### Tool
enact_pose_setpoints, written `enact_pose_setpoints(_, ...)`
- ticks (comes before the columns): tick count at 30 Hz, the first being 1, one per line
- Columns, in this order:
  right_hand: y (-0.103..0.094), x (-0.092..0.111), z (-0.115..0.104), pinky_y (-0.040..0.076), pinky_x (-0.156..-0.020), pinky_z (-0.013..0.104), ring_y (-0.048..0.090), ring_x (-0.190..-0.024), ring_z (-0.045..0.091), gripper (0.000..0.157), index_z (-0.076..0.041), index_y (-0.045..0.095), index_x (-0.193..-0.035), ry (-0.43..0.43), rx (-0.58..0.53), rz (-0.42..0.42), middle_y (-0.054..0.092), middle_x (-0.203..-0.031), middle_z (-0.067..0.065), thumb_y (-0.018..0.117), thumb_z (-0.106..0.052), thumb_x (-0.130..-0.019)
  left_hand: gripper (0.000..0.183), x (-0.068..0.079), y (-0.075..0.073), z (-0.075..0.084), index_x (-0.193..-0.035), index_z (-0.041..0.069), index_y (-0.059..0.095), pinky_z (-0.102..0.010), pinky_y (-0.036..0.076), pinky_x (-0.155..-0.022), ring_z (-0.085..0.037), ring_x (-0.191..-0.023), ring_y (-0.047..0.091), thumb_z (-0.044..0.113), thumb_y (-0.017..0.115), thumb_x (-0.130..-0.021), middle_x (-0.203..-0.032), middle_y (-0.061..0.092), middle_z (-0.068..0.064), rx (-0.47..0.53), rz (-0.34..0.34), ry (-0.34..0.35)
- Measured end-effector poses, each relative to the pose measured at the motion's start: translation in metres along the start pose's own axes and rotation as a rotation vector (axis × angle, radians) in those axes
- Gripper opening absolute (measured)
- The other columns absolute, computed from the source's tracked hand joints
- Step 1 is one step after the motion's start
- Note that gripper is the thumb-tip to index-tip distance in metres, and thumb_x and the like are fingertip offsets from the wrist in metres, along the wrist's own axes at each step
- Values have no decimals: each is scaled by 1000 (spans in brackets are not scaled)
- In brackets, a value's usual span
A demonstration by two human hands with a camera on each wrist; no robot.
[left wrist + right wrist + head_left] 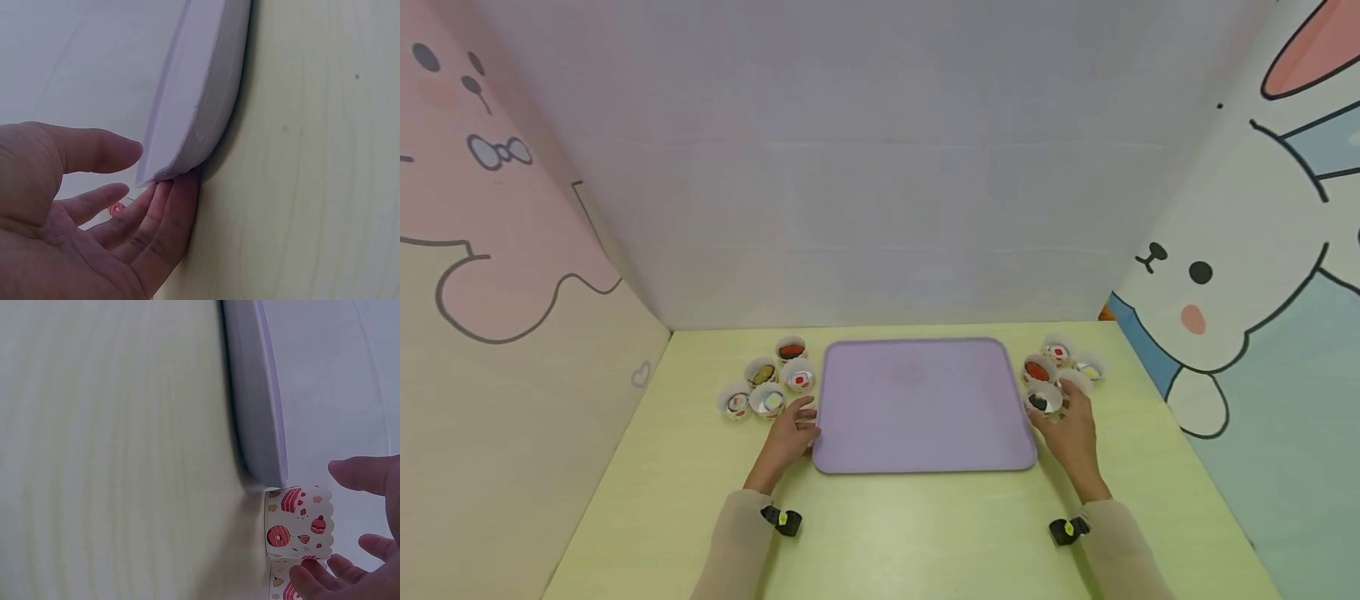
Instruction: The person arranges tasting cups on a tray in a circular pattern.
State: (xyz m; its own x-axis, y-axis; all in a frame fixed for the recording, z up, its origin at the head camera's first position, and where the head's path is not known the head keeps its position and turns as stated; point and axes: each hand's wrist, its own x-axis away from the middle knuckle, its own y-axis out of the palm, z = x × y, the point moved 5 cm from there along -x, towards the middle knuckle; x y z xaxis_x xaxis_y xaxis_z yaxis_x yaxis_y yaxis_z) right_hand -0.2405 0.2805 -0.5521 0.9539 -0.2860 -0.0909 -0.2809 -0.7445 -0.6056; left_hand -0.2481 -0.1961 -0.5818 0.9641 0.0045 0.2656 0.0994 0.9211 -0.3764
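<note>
A lilac tray (925,406) lies on the table. My left hand (792,433) is at its left side; in the left wrist view the straight fingers (165,231) reach the tray's edge, and the thumb stands apart from it. My right hand (1071,429) is around a printed paper cup (1043,400) with something dark inside, close to the tray's right side. In the right wrist view the thumb is spread away from the front paper cup (300,522), while the fingertips (306,581) lie by the second cup (282,578) beside it.
Left of the tray several paper cups cluster, among them one with red contents (792,350) and one with greenish contents (762,372). To the right stand a cup with orange-red contents (1039,369) and a cup with yellow contents (1090,367). Printed walls enclose the table (880,533).
</note>
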Motion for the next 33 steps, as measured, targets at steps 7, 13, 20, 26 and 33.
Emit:
enact_pose_setpoints(7,0,-1,0,42,-100,58,47,-126,46,79,4,30,-148,10,15,-12,38,-144,30,73,-12,-85,64,-3,-1,-1,-145,4,45,-35,57,-69,-33,-112,61,-7,54,-83,-132,57,-22,3,7,1)
enact_pose_setpoints(13,0,-2,0,41,-98,57,47,-124,46,75,6,34,-146,2,45,-27,41,-141,31,73,-13,-85,61,-4,1,-5,-145,5,45,-35,57,-70,-31,-112,60,-4,57,-85,-133,57,-20,-10,9,-9)
enact_pose_setpoints(20,1,-4,2,38,-104,57,47,-127,47,75,5,34,-147,19,70,-67,44,-143,31,72,-16,-86,59,-4,2,-5,-144,4,46,-36,57,-68,-29,-108,61,-2,59,-86,-132,57,-20,-24,5,-3)
enact_pose_setpoints(26,0,-5,4,37,-104,58,48,-127,47,72,4,37,-146,17,98,-70,48,-140,32,71,-19,-87,58,-6,2,-3,-143,4,47,-33,56,-68,-28,-109,60,-4,58,-86,-132,56,-18,-44,6,-5)
enact_pose_setpoints(33,4,-8,6,40,-99,58,52,-121,45,74,0,34,-147,23,87,-94,50,-140,30,71,-22,-87,58,-5,1,-3,-141,4,49,-33,56,-69,-28,-108,60,-4,58,-85,-132,56,-18,-32,-2,-22)
